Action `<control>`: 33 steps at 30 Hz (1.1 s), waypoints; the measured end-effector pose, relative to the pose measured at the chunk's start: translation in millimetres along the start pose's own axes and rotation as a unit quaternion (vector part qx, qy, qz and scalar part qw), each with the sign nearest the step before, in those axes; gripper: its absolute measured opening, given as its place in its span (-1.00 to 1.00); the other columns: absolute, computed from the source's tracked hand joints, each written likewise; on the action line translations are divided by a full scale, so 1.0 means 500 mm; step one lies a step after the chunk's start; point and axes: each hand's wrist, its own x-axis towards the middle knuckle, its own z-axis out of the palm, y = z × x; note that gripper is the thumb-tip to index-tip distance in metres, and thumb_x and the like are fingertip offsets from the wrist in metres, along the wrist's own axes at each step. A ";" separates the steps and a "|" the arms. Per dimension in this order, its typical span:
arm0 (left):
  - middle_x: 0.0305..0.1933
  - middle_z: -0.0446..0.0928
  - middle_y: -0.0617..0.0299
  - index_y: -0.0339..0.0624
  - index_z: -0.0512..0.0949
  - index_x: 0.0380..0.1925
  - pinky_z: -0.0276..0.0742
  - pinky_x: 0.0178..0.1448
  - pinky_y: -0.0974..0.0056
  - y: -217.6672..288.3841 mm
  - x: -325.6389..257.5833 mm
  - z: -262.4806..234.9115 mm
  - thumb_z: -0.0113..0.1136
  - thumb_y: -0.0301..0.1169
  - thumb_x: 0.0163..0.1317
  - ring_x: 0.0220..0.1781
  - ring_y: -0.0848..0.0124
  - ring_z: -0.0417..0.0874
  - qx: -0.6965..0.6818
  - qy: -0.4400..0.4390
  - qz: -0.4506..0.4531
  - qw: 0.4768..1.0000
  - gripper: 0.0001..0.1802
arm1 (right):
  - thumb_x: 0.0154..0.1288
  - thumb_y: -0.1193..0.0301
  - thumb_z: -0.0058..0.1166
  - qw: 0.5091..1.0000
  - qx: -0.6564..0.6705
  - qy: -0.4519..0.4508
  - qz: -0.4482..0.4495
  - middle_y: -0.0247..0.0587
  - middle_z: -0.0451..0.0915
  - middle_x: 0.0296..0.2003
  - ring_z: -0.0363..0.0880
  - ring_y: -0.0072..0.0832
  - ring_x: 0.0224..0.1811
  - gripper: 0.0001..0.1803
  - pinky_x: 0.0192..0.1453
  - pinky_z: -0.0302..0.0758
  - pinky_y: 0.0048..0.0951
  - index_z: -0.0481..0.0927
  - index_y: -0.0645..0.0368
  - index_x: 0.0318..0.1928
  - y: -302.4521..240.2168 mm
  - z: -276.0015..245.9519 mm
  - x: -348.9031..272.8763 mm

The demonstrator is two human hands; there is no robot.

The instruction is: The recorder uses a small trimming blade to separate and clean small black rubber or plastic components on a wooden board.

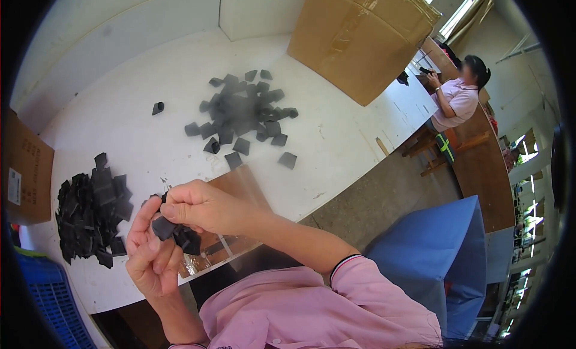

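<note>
I had the right grip [207,208] and left grip [150,262] clamped on small black pieces [162,228] between them, apparently for mutual steadying; a black heap [99,199] lay leftward, within easy reach, scattered pieces [225,109] beyond.

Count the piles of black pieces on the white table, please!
2. One dense pile is at the left, and one looser heap is farther back, near the middle. The big cardboard box could hide more.

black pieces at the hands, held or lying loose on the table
Held: the black pieces are gripped between the left hand and right hand, apart from the pile on the white table.
</note>
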 end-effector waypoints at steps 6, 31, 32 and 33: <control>-0.48 0.42 0.23 -0.49 0.28 -0.09 -0.10 -0.77 0.59 -0.006 -0.014 -0.010 0.08 -0.59 -0.01 -0.82 0.74 0.06 0.134 0.037 0.004 0.990 -0.57 | 0.24 0.21 -0.12 1.000 0.024 -0.001 0.007 -0.50 0.28 -0.68 0.21 -0.77 -0.66 -0.71 -0.60 0.14 -0.72 0.37 0.15 -0.50 0.025 0.001 -0.010; -0.42 0.46 0.16 -0.32 0.37 -0.20 0.01 -0.81 0.56 -0.008 0.021 -0.015 -0.05 -0.55 0.12 -0.86 0.67 0.10 -0.184 0.009 -0.118 0.976 -0.79 | 0.24 0.25 -0.10 0.999 -0.028 0.005 -0.042 -0.54 0.28 -0.68 0.18 -0.79 -0.62 -0.72 -0.55 0.15 -0.74 0.38 0.14 -0.53 0.007 -0.010 0.001; -0.53 0.41 0.27 -0.31 0.37 -0.24 0.01 -0.78 0.55 -0.007 0.021 -0.007 -0.03 -0.54 0.12 -0.83 0.68 0.11 -0.107 0.026 -0.097 0.989 -0.82 | 0.24 0.24 -0.10 0.998 -0.025 0.002 -0.054 -0.54 0.28 -0.68 0.19 -0.79 -0.63 -0.72 -0.55 0.14 -0.74 0.39 0.14 -0.53 0.002 -0.009 0.000; -0.53 0.41 0.27 -0.31 0.37 -0.24 0.01 -0.78 0.55 -0.012 0.018 -0.008 -0.03 -0.54 0.12 -0.83 0.68 0.11 -0.105 0.019 -0.105 0.989 -0.82 | 0.24 0.24 -0.10 0.998 -0.027 0.011 -0.059 -0.54 0.28 -0.68 0.19 -0.79 -0.63 -0.72 -0.55 0.14 -0.74 0.39 0.14 -0.53 0.012 -0.007 -0.005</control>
